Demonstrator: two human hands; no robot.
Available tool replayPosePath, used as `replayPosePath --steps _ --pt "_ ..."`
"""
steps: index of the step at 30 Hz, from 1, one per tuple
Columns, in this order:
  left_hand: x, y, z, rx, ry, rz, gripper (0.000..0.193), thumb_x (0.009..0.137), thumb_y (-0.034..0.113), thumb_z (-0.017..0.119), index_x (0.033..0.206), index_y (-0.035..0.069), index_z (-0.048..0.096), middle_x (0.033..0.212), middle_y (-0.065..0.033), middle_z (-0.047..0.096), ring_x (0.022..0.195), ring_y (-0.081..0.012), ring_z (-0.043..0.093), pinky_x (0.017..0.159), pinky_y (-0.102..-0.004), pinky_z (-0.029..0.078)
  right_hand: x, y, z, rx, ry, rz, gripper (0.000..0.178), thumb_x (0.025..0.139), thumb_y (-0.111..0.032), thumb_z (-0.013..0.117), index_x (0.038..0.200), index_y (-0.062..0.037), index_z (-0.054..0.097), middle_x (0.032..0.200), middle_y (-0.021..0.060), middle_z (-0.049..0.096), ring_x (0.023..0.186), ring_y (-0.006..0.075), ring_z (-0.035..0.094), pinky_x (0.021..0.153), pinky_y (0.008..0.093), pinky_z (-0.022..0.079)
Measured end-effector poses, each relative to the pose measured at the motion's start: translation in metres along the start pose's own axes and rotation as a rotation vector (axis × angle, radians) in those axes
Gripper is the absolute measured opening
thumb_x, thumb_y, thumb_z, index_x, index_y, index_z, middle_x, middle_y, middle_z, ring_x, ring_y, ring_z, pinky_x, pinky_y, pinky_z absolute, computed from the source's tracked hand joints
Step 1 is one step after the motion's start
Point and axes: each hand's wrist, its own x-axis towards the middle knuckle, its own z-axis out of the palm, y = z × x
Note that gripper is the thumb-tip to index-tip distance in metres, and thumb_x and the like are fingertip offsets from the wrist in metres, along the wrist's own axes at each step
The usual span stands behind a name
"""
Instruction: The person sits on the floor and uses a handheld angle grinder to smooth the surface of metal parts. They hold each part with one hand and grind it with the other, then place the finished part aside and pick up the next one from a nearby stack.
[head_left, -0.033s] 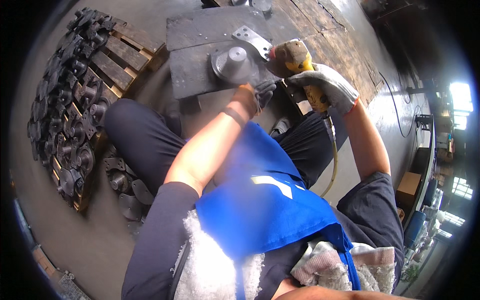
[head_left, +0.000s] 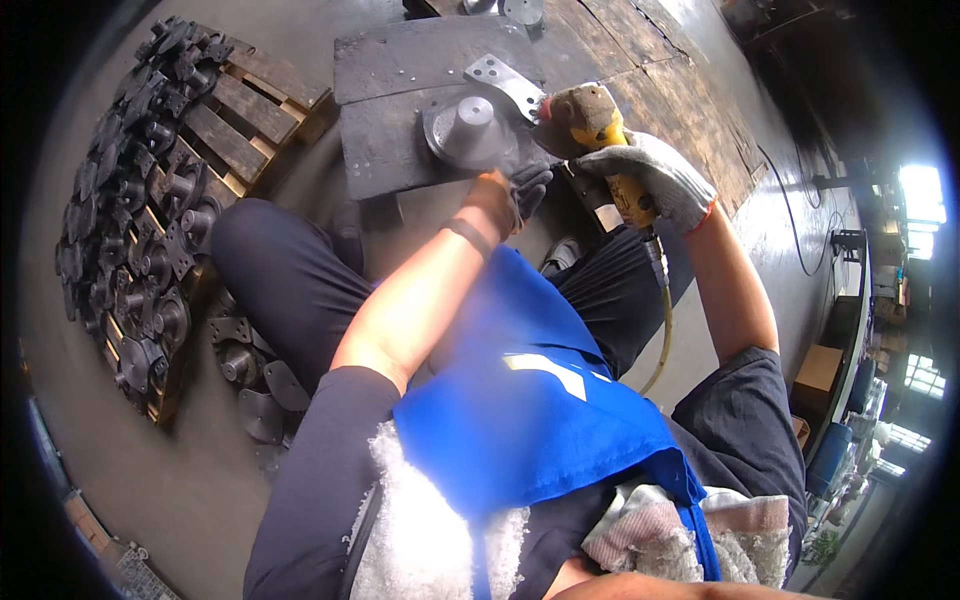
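My right hand (head_left: 655,175), in a white knit glove, grips a yellow air tool (head_left: 632,195) by its handle. A hose runs from the handle's lower end. The tool's worn grey head has a red part at its nose, which is beside the end of a flat steel plate with holes (head_left: 500,84). A round metal flange with a raised central stub (head_left: 470,130) sits on the dark bench top. At its near edge, my left hand (head_left: 508,198) wears a dark glove, fingers stretched toward the right. Whether it touches the flange is hard to see.
A wooden pallet (head_left: 240,115) on the left carries several dark flanged metal parts (head_left: 150,260). More such parts (head_left: 262,410) lie on the floor beside it. Wooden boards (head_left: 680,130) extend at the right. A cable (head_left: 790,215) and a cardboard box (head_left: 818,366) are farther right.
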Motion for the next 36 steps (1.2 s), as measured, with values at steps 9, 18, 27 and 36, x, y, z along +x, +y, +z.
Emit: replayPosePath --steps 9,18,27,36 --pt "0.108 0.15 -0.091 0.683 0.288 -1.057 0.078 0.065 0.048 0.079 0.117 -0.001 0.049 0.111 -0.025 0.061 0.1 -0.0408 0.062 0.083 -0.0439 0.051 -0.017 0.042 0.01 0.242 0.288 0.154 0.033 0.082 -0.014 0.069 0.109 0.0018 0.058 0.083 0.0081 0.066 0.069 0.0138 0.065 0.062 0.0257 0.054" --pt "0.119 0.076 -0.074 1.034 -0.042 -0.794 0.061 0.073 0.051 0.069 0.11 0.003 0.059 0.109 -0.0232 0.064 0.102 -0.041 0.061 0.086 -0.0449 0.049 -0.034 0.029 0.0 0.64 0.361 0.007 0.024 0.086 -0.015 0.065 0.102 0.0035 0.064 0.083 0.0092 0.067 0.07 0.0147 0.065 0.065 0.0237 0.054" --pt "0.138 0.054 -0.151 0.917 -0.388 -0.219 0.065 0.066 0.034 0.077 0.12 0.004 0.054 0.115 -0.0233 0.06 0.107 -0.0399 0.058 0.092 -0.0416 0.048 -0.034 0.05 0.01 0.731 0.202 0.028 0.028 0.09 -0.02 0.062 0.107 0.0033 0.063 0.091 0.0105 0.068 0.078 0.0139 0.067 0.072 0.0245 0.055" --pt "0.073 0.124 -0.122 -0.316 -0.074 -1.106 0.032 0.092 0.028 0.061 0.111 0.002 0.062 0.091 -0.0057 0.066 0.077 -0.0176 0.064 0.068 -0.0294 0.052 0.019 0.072 0.007 0.347 0.044 -0.037 0.028 0.093 -0.021 0.057 0.107 0.0011 0.066 0.097 0.0106 0.068 0.079 0.0144 0.066 0.074 0.0259 0.055"
